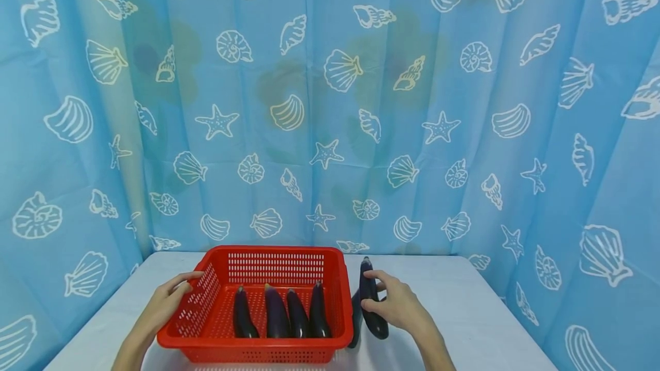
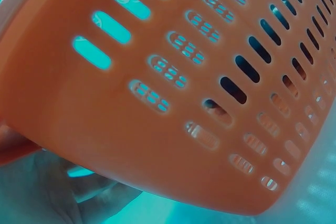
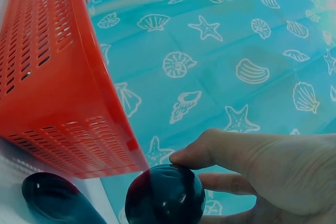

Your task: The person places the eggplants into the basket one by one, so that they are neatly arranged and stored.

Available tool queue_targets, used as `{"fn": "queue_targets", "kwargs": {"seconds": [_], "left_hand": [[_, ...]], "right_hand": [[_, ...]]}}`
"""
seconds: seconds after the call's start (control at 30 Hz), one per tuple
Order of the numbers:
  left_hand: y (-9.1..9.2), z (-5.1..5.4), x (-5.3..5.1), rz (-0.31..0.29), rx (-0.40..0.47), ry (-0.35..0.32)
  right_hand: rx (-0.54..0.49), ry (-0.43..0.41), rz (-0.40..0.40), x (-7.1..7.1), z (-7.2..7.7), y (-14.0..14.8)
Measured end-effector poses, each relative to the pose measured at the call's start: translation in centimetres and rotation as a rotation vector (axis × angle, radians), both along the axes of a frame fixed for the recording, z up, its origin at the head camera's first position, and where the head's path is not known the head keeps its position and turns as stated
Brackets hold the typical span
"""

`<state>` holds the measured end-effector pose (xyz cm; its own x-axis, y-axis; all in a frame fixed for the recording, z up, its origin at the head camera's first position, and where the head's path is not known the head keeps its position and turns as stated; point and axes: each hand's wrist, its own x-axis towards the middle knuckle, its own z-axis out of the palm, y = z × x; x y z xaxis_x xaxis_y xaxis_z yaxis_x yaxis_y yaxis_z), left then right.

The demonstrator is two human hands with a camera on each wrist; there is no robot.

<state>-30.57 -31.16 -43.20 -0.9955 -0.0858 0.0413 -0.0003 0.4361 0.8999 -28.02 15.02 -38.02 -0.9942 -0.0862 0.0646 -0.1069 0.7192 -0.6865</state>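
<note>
My right hand [image 1: 399, 302] holds a dark purple eggplant [image 1: 375, 322] between thumb and fingers, just right of the basket. It is tilted, stem end away from me; in the right wrist view the eggplant's rounded end [image 3: 165, 195] faces the camera. Another eggplant [image 1: 356, 319] lies on the table against the basket's right side, partly hidden by the held one. My left hand [image 1: 165, 302] grips the left rim of the red plastic basket [image 1: 268, 343]; its fingers [image 2: 105, 195] are partly hidden behind the basket wall in the left wrist view. Several eggplants [image 1: 277, 314] lie side by side inside the basket.
A white-covered table [image 1: 454, 308] carries the basket. Behind it and along both sides hangs a blue curtain [image 1: 319, 113] with white shell and starfish prints. The basket has slotted walls and a raised rim all round.
</note>
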Motion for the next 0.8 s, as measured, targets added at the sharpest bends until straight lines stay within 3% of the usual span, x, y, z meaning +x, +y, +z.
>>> {"fn": "queue_targets", "kwargs": {"seconds": [0.37, 0.8], "left_hand": [[-0.1, -0.1, -0.1, -0.005, 0.005, -0.005], [0.1, 0.0, 0.0, -0.001, -0.001, -0.008]], "right_hand": [[-0.015, 0.017, 0.027, 0.3, 0.3, -0.6], [-0.051, 0.027, 0.114, 0.5, 0.5, -1.1]]}}
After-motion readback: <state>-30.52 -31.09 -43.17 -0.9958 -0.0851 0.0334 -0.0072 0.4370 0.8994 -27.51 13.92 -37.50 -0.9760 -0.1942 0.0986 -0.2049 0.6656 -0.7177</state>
